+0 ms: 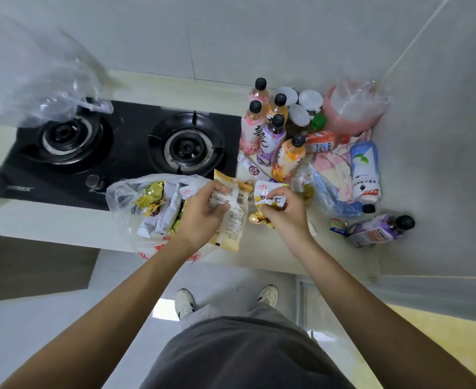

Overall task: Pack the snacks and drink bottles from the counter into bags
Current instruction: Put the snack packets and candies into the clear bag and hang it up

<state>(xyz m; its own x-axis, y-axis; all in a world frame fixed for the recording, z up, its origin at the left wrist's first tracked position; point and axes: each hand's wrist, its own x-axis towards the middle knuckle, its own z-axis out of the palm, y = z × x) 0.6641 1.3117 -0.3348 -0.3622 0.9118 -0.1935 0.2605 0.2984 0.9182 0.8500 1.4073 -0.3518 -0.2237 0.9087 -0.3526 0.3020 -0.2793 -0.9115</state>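
My left hand (203, 213) grips a long pale-yellow snack packet (232, 217) at the counter's front edge. My right hand (285, 210) holds a small white-and-yellow snack pack (269, 193) together with gold-wrapped sweets (259, 219). Left of both hands lies a clear plastic bag (124, 192), open and holding several white and gold snack packs (154, 206). Several upright drink bottles (271, 136) with black caps stand behind my hands. A purple bottle (377, 230) and a white bottle (364, 171) lie on their sides at the right.
A black two-burner gas hob (119, 153) fills the counter's left part, with an empty clear bag (48, 80) above its left burner. White-lidded jars (301, 105) and a pink plastic bag (351, 108) sit in the back right corner. Tiled walls close the back and right.
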